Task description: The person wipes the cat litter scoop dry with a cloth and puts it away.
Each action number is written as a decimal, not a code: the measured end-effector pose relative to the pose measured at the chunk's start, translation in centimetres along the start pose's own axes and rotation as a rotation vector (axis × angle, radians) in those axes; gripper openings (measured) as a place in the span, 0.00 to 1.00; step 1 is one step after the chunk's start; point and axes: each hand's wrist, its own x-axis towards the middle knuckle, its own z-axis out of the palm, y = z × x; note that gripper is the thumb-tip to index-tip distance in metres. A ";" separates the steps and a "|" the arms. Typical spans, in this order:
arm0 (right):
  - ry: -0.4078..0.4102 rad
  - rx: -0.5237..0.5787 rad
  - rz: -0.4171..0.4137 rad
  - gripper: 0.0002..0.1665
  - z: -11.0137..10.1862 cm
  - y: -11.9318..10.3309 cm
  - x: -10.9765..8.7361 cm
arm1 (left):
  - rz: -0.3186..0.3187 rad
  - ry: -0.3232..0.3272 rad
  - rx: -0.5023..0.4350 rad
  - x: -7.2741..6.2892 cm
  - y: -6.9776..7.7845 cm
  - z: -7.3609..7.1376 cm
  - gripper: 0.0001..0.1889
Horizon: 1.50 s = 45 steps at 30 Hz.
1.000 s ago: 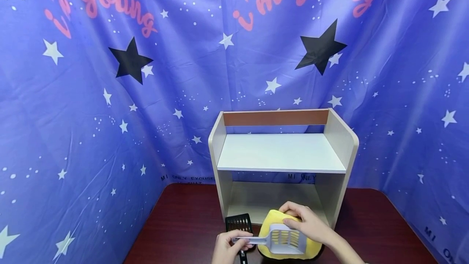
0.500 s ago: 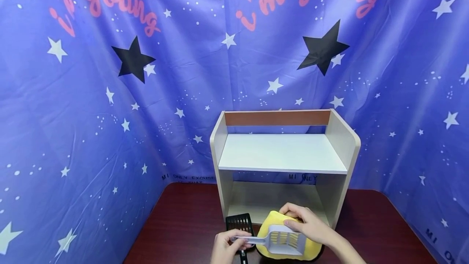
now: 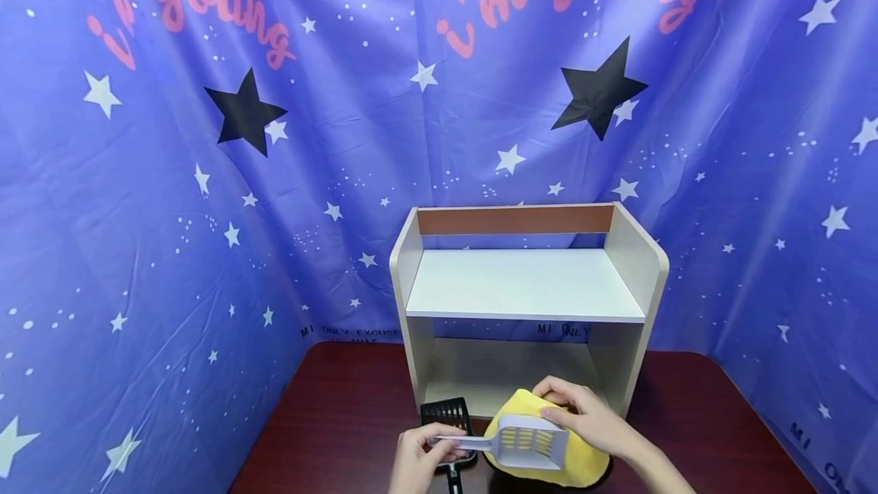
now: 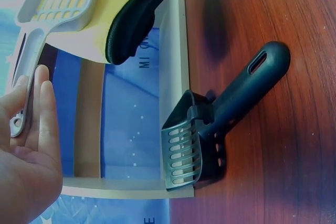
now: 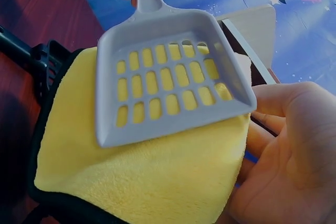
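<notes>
My left hand (image 3: 427, 454) grips the handle of a grey slotted litter scoop (image 5: 168, 92), thumb on top in the right wrist view. Behind the scoop lies a yellow cloth (image 5: 157, 177) with a black border, held up by my right hand (image 3: 591, 419). The right thumb is at the scoop's outer corner; the fingers behind the cloth are partly hidden. A second litter scoop, black (image 4: 249, 85), rests on the table near my left hand. Yellow shows through the grey scoop's slots, and the cloth's underside is mostly out of sight.
A two-tier shelf unit (image 3: 524, 284) stands on the dark red table (image 3: 343, 418), just beyond my hands. A blue curtain (image 3: 329, 174) with stars hangs behind and at both sides.
My right hand has shifted slightly right with the cloth, whose upper edge now slants more. The grey scoop has moved slightly left and up. The black scoop stays in place.
</notes>
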 end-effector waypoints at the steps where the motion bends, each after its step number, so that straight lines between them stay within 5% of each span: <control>1: 0.002 0.003 0.002 0.08 0.0 0.0 -0.1 | -0.005 0.003 0.000 0.0 0.0 0.0 0.09; 12: 0.051 0.009 0.013 0.08 -0.3 0.1 -0.9 | 0.073 0.077 0.024 -0.2 -0.1 -0.5 0.08; 21: 0.070 0.015 -0.015 0.08 -0.7 0.4 -1.6 | 0.035 0.104 0.042 -0.2 -0.3 -1.0 0.08; 29: 0.084 0.017 -0.016 0.08 -1.2 0.4 -2.4 | 0.135 0.143 0.072 -0.1 -0.6 -1.1 0.07; 39: 0.108 -0.006 0.020 0.09 -1.3 0.2 -2.4 | 0.042 0.075 0.040 -0.2 -0.7 -1.6 0.08; 45: 0.120 -0.009 0.013 0.09 -1.0 0.1 -1.6 | 0.057 0.037 0.029 -0.3 -0.7 -1.4 0.09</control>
